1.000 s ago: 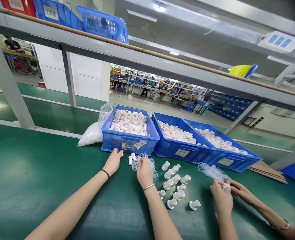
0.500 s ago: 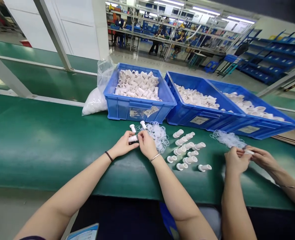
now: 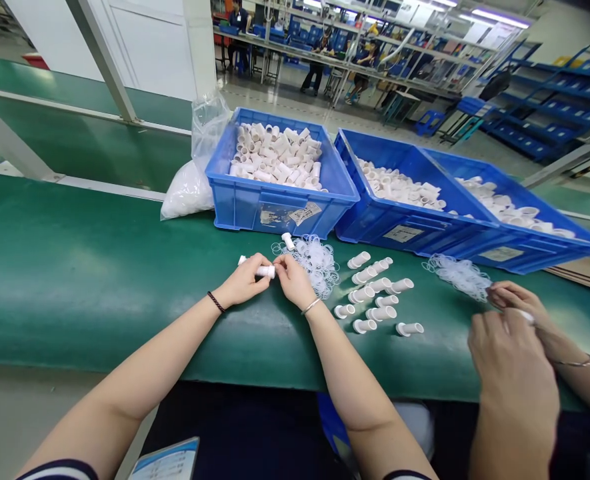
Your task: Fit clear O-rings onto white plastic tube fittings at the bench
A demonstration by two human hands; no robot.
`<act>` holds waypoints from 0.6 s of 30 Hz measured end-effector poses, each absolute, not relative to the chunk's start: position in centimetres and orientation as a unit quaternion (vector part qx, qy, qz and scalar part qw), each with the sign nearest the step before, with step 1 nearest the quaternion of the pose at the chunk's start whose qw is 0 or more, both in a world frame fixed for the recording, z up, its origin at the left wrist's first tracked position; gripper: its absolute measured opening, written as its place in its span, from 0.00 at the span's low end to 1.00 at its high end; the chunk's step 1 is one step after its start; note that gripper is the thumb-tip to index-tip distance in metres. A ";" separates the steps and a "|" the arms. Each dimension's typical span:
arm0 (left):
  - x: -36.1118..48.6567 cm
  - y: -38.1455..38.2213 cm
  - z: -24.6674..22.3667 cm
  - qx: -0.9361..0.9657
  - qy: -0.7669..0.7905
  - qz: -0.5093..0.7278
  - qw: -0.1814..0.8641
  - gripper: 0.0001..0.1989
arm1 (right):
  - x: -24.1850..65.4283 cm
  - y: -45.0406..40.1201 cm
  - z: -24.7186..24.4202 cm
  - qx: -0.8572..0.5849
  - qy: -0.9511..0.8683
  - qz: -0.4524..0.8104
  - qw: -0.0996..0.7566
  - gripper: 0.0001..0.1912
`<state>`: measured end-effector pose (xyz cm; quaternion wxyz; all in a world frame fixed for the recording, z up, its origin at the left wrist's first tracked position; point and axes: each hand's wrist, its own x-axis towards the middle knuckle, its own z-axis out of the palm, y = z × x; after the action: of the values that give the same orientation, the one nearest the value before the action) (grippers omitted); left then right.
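left hand (image 3: 245,281): fingers grip white tube (image 3: 265,272) ahead at 12 o'clock, seemingly to steady it | right hand (image 3: 295,283): fingertips at tube's end; whether closed, I cannot tell | clear rings (image 3: 321,272): tube's 3 o'clock, probably for short reach

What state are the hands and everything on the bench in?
Left hand, closed on the held fitting.
Right hand, at that fitting's end; grip unclear.
Held fitting, sideways.
Clear rings, loose in a pile.
Grouped fittings, standing upright.
Left bin, open, holding white pieces.
Middle bin, open, holding white pieces.
Right bin, open, holding white pieces.
Plastic bag, bulging; closure unclear.
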<state>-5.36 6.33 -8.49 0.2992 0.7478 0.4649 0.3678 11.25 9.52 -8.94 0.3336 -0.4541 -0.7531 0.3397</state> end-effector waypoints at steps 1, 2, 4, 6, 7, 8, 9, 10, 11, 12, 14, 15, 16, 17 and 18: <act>-5.2 6.3 -8.6 0.725 0.463 0.400 0.316 0.09 | 11.1 9.6 -9.0 -0.454 -0.721 0.398 0.340 0.04; -5.0 6.3 -8.7 0.698 0.458 0.431 0.341 0.10 | 11.0 9.6 -9.1 -0.449 -0.686 0.455 0.348 0.05; -4.5 6.3 -8.9 0.636 0.446 0.478 0.410 0.11 | 10.8 9.6 -9.2 -0.433 -0.622 0.538 0.369 0.09; -3.9 6.3 -9.1 0.566 0.434 0.504 0.486 0.11 | 10.6 9.4 -9.2 -0.419 -0.588 0.572 0.391 0.13; -3.7 6.3 -9.2 0.531 0.430 0.514 0.519 0.12 | 10.5 9.3 -9.1 -0.413 -0.582 0.576 0.398 0.14; -3.5 6.3 -9.2 0.499 0.424 0.523 0.546 0.12 | 10.4 9.3 -9.0 -0.408 -0.583 0.576 0.403 0.15; -3.3 6.2 -9.2 0.471 0.416 0.532 0.568 0.12 | 10.4 9.2 -9.0 -0.403 -0.587 0.571 0.408 0.16; -3.2 6.2 -9.1 0.447 0.407 0.539 0.587 0.13 | 10.4 9.1 -9.0 -0.400 -0.594 0.563 0.413 0.16; -3.1 6.1 -9.0 0.427 0.401 0.543 0.602 0.13 | 10.4 9.1 -8.9 -0.400 -0.603 0.551 0.416 0.16; -3.0 6.0 -8.8 0.410 0.397 0.544 0.615 0.14 | 10.4 9.1 -8.9 -0.403 -0.611 0.538 0.419 0.16; -3.0 5.8 -8.5 0.384 0.391 0.539 0.640 0.16 | 10.4 9.0 -8.9 -0.409 -0.619 0.520 0.423 0.16; -2.9 5.8 -8.4 0.372 0.387 0.535 0.652 0.16 | 10.4 9.0 -8.9 -0.411 -0.617 0.520 0.425 0.16; -2.9 5.7 -8.3 0.361 0.383 0.533 0.663 0.16 | 10.4 9.0 -8.9 -0.412 -0.611 0.524 0.427 0.16; -3.0 5.7 -8.2 0.350 0.379 0.533 0.671 0.16 | 10.4 9.0 -8.9 -0.411 -0.604 0.530 0.430 0.17; -3.0 5.7 -8.2 0.342 0.376 0.533 0.676 0.16 | 10.4 9.0 -8.9 -0.409 -0.600 0.535 0.433 0.17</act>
<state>-2.97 5.69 -8.16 0.6761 0.3421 0.3764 0.5330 10.43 8.96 -8.91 0.4325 -0.4092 -0.5997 0.5345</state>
